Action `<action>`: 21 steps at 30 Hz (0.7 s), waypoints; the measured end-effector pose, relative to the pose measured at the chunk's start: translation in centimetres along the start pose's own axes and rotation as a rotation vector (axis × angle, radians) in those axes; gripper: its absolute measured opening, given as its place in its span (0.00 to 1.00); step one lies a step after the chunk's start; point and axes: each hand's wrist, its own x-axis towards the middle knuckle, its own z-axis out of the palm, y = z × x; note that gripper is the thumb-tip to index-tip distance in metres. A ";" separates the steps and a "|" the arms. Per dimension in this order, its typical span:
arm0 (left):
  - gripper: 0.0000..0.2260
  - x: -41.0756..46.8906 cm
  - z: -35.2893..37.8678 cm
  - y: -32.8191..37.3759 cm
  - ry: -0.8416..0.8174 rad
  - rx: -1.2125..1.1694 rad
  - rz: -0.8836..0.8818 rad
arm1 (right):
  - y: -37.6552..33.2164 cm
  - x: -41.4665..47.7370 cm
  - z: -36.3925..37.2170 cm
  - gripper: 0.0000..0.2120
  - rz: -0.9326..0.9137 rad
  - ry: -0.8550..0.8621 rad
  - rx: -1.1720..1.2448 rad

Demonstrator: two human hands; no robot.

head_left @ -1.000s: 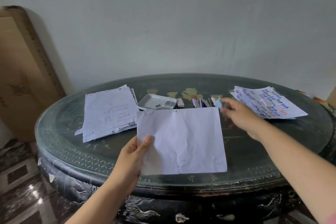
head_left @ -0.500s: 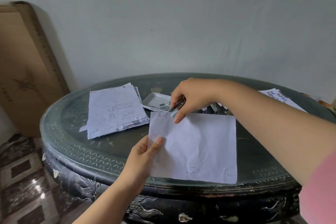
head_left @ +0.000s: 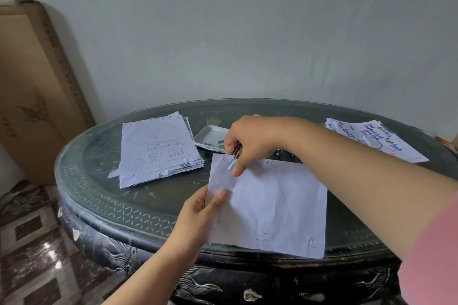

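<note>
A creased white sheet of paper (head_left: 272, 205) lies on the round dark table (head_left: 104, 181), near its front edge. My left hand (head_left: 198, 213) pinches the sheet's left edge between thumb and fingers. My right hand (head_left: 247, 141) reaches across and grips a small light-blue and metal tool (head_left: 234, 160), its tip on the sheet's top left corner. Most of the tool is hidden in my fingers. What kind of tool it is cannot be told.
A stack of printed papers (head_left: 158, 151) lies at the left of the table. A small white tray (head_left: 210, 137) sits behind my right hand. Papers with blue handwriting (head_left: 371, 138) lie at the far right. A cardboard box (head_left: 32, 91) leans on the wall at left.
My right hand picked up the small blue tool at the right of the sheet and carried it left to the sheet's top left corner. My left hand kept its hold on the paper.
</note>
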 end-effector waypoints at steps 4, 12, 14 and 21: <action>0.12 0.0 0.0 -0.1 -0.001 0.005 0.009 | -0.1 0.1 0.2 0.19 -0.014 -0.004 -0.015; 0.12 0.0 0.1 -0.1 -0.018 0.010 0.032 | -0.3 0.6 0.9 0.15 -0.088 0.059 -0.224; 0.12 0.0 0.0 -0.1 -0.009 0.014 0.033 | -0.3 0.8 1.2 0.18 -0.094 0.098 -0.242; 0.09 0.6 -0.6 -0.2 0.074 0.005 0.032 | 1.1 -0.2 0.2 0.20 -0.062 -0.029 -0.088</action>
